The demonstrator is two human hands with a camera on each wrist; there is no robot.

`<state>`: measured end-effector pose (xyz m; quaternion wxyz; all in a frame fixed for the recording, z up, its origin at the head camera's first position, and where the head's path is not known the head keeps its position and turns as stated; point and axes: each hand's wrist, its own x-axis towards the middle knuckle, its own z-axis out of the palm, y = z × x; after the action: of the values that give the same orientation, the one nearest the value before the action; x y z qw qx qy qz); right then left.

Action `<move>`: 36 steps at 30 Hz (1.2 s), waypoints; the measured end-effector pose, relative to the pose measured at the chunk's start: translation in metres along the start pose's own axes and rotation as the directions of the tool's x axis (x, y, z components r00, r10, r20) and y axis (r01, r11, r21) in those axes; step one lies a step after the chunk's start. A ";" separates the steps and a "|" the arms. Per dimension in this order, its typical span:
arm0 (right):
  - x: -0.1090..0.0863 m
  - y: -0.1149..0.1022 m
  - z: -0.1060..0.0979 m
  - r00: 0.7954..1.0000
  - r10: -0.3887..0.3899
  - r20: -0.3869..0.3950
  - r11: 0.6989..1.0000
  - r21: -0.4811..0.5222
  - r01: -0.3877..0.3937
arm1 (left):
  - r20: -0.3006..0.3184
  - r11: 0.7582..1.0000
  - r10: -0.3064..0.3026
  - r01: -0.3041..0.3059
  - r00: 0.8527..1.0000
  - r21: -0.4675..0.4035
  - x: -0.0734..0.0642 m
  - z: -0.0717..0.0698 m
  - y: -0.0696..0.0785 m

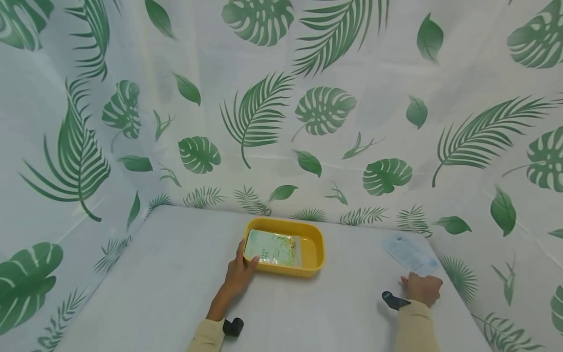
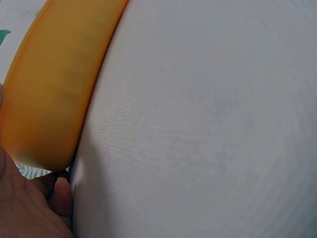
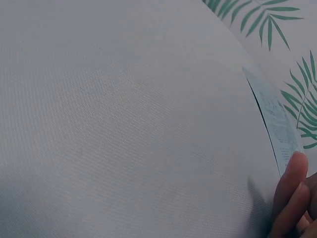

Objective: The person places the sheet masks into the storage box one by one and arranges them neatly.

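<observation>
In the head view my left hand (image 1: 239, 275) grips the left front corner of a yellow plastic tray (image 1: 313, 269), thumb at the front rim and fingers along the left side. A flat pale-green printed packet (image 1: 274, 248) lies inside, toward the tray's left. In the left wrist view the tray's outer wall (image 2: 54, 84) stands beside the hand (image 2: 25, 203). Over at the right, my right hand (image 1: 423, 289) pinches the near end of a flat light-blue packet (image 1: 410, 253). The right wrist view has the fingers (image 3: 292, 186) at that packet's end (image 3: 272, 121), partly covering it.
A white table (image 1: 167, 283) carries everything. Behind it and at both sides hangs a white curtain (image 1: 272, 181) with green leaf prints, close behind the tray. The light-blue packet lies near the table's right edge. Each wrist wears a black camera mount (image 1: 233, 327).
</observation>
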<state>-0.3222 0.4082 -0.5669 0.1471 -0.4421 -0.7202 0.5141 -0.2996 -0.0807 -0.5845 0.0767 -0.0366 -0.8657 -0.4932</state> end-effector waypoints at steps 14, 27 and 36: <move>-0.008 -0.002 -0.001 0.999 -0.033 0.032 0.999 -0.013 0.033 | 0.003 1.000 0.012 -0.012 1.000 -0.003 0.000 0.000 -0.002; -0.001 -0.006 -0.002 0.995 -0.058 0.081 0.998 0.005 0.058 | 0.022 0.999 -0.027 0.028 0.999 -0.020 0.000 -0.002 -0.001; 0.003 0.010 0.002 0.986 -0.160 0.046 0.982 -0.095 0.164 | 0.039 0.997 -0.072 0.073 0.997 -0.029 0.000 -0.002 0.001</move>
<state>-0.3203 0.4100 -0.5771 0.1529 -0.3788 -0.7808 0.4727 -0.2996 -0.0814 -0.5826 0.0418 -0.0155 -0.8603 -0.5079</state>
